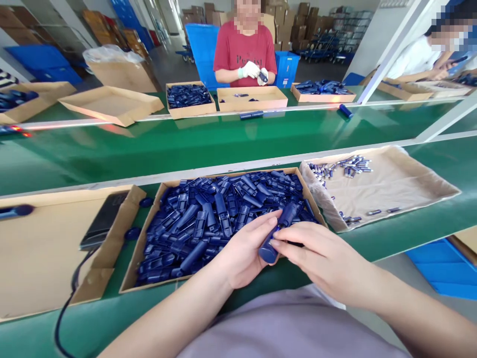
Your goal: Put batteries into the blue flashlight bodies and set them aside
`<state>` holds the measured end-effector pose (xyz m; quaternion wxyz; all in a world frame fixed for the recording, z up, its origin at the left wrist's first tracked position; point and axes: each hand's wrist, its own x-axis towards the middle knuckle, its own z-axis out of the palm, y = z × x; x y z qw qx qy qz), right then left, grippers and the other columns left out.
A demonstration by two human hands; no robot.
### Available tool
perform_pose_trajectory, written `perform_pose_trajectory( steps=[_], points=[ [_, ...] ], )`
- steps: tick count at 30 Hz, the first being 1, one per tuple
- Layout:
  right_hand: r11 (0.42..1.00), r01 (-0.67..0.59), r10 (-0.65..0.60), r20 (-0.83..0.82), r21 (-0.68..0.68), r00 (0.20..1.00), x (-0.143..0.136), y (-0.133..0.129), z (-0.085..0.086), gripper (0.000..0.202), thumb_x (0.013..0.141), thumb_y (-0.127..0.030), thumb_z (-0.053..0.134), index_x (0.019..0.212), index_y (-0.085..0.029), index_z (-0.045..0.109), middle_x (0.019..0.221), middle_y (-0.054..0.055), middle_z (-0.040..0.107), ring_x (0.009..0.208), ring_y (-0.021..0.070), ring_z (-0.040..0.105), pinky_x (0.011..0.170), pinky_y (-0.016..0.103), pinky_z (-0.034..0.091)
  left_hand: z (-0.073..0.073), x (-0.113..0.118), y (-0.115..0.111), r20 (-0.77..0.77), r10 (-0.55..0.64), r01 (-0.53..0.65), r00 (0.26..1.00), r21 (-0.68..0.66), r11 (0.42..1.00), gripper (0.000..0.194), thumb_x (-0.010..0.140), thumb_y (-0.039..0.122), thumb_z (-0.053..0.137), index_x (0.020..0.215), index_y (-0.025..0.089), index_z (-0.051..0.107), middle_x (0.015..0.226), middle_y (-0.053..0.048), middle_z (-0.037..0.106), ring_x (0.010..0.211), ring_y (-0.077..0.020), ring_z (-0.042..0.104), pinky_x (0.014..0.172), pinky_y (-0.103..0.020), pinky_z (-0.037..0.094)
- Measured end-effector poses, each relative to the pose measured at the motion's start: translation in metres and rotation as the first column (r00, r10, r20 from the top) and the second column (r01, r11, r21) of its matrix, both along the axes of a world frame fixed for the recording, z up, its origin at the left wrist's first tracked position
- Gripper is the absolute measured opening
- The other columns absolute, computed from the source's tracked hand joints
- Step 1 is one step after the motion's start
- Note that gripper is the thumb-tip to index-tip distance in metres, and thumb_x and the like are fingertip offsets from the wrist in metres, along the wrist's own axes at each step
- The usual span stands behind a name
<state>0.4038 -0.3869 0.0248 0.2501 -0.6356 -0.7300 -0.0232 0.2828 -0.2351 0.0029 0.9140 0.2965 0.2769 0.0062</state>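
My left hand (248,248) is wrapped round a dark blue cylindrical plastic piece (268,252), held tilted over the front right edge of a cardboard tray (128,271) heaped with blue plastic parts (201,219). The fingertips of my right hand (313,248) press together on the side of the same piece. Whether a smaller part sits between those fingertips is hidden. To the right, a lined tray (391,189) holds small blue and silver metallic parts (354,166).
On the left, a cardboard tray (44,253) holds a black phone (104,219) with a cable. Beyond the green bench, a person in a red shirt (244,49) works with gloved hands behind more trays (253,102). Another person sits at the far right.
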Motion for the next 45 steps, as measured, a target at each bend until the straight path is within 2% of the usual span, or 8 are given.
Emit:
perform_pose_trajectory(
  steps=[5, 9, 17, 20, 23, 30, 37, 45],
  points=[
    [0.895, 0.445, -0.445, 0.002, 0.015, 0.895, 0.095, -0.013, -0.024, 0.027, 0.093, -0.016, 0.043, 0.106, -0.018, 0.067, 0.11, 0.007, 0.065, 0.105, 0.0191, 0.06, 0.094, 0.034, 0.048, 0.003, 0.0, 0.006, -0.019, -0.01, 0.009, 1.0, -0.054, 0.999, 0.029, 0.086, 0.029, 0.066, 0.11, 0.014, 0.065, 0.074, -0.008, 0.06, 0.05, -0.0077, 0.05, 0.037, -0.011, 0.033],
    [0.848, 0.409, -0.405, 0.085, -0.338, 0.91, 0.156, -0.021, -0.055, 0.02, 0.083, -0.013, 0.047, 0.089, -0.015, 0.066, 0.093, 0.008, 0.067, 0.086, 0.021, 0.063, 0.078, 0.033, 0.049, 0.004, 0.0, 0.008, -0.013, -0.015, 0.014, 1.0, -0.069, 0.998, 0.031, 0.087, 0.028, 0.063, 0.114, 0.014, 0.061, 0.074, -0.007, 0.058, 0.049, -0.0075, 0.048, 0.038, -0.011, 0.034],
    [0.824, 0.37, -0.381, 0.062, -0.429, 0.922, 0.179, -0.026, -0.061, 0.008, 0.077, -0.015, 0.055, 0.077, -0.017, 0.063, 0.079, 0.007, 0.066, 0.071, 0.0203, 0.061, 0.066, 0.031, 0.045, 0.009, -0.001, 0.005, 0.001, -0.006, 0.006, 1.0, -0.019, 1.0, 0.043, 0.093, 0.027, 0.055, 0.133, 0.014, 0.049, 0.078, -0.009, 0.06, 0.055, -0.0108, 0.056, 0.043, -0.014, 0.042],
    [0.834, 0.451, -0.48, -0.016, -0.319, 0.877, 0.159, -0.028, -0.04, 0.013, 0.085, -0.026, 0.057, 0.094, -0.018, 0.063, 0.082, 0.009, 0.066, 0.067, 0.0194, 0.062, 0.059, 0.029, 0.047, 0.007, -0.002, 0.003, 0.027, -0.011, 0.01, 1.0, 0.014, 1.0, 0.046, 0.093, 0.027, 0.056, 0.136, 0.017, 0.047, 0.081, -0.01, 0.063, 0.059, -0.013, 0.06, 0.047, -0.017, 0.046],
    [0.863, 0.483, -0.494, -0.451, -0.15, 0.743, 0.094, -0.02, -0.013, 0.023, 0.087, -0.039, 0.064, 0.102, -0.021, 0.06, 0.084, 0.005, 0.067, 0.068, 0.0158, 0.064, 0.06, 0.024, 0.053, 0.003, -0.002, 0.001, 0.076, -0.025, 0.021, 0.997, 0.06, 0.998, 0.049, 0.093, 0.027, 0.056, 0.14, 0.022, 0.044, 0.085, -0.01, 0.065, 0.066, -0.0153, 0.064, 0.055, -0.021, 0.052],
    [0.904, 0.405, -0.346, -0.786, -0.134, 0.512, -0.026, 0.018, 0.006, 0.01, 0.086, -0.025, 0.067, 0.092, -0.02, 0.06, 0.086, 0.001, 0.067, 0.073, 0.0122, 0.067, 0.066, 0.021, 0.059, -0.006, -0.002, -0.002, 0.137, 0.015, -0.038, 0.99, 0.167, 0.985, 0.048, 0.092, 0.028, 0.061, 0.137, 0.026, 0.047, 0.094, -0.005, 0.063, 0.076, -0.0133, 0.063, 0.064, -0.022, 0.055],
    [0.946, 0.292, -0.27, -0.152, 0.144, 0.951, -0.011, 0.016, -0.006, 0.01, 0.093, -0.018, 0.055, 0.099, -0.014, 0.063, 0.099, 0.01, 0.061, 0.091, 0.0186, 0.059, 0.079, 0.031, 0.053, -0.007, -0.003, -0.002, 0.186, 0.005, -0.043, 0.983, 0.202, 0.978, 0.05, 0.09, 0.029, 0.065, 0.137, 0.026, 0.048, 0.097, -0.004, 0.062, 0.079, -0.0131, 0.061, 0.068, -0.024, 0.055],
    [0.973, 0.158, -0.19, 0.195, 0.168, 0.962, 0.01, 0.004, -0.006, 0.03, 0.095, -0.021, 0.051, 0.12, -0.01, 0.062, 0.113, 0.014, 0.056, 0.104, 0.025, 0.053, 0.091, 0.039, 0.044, -0.006, 0.001, -0.003, 0.157, 0.132, -0.166, 0.979, 0.232, 0.958, 0.046, 0.089, 0.028, 0.064, 0.132, 0.02, 0.051, 0.091, -0.004, 0.06, 0.074, -0.0119, 0.059, 0.06, -0.02, 0.051]
  ],
)
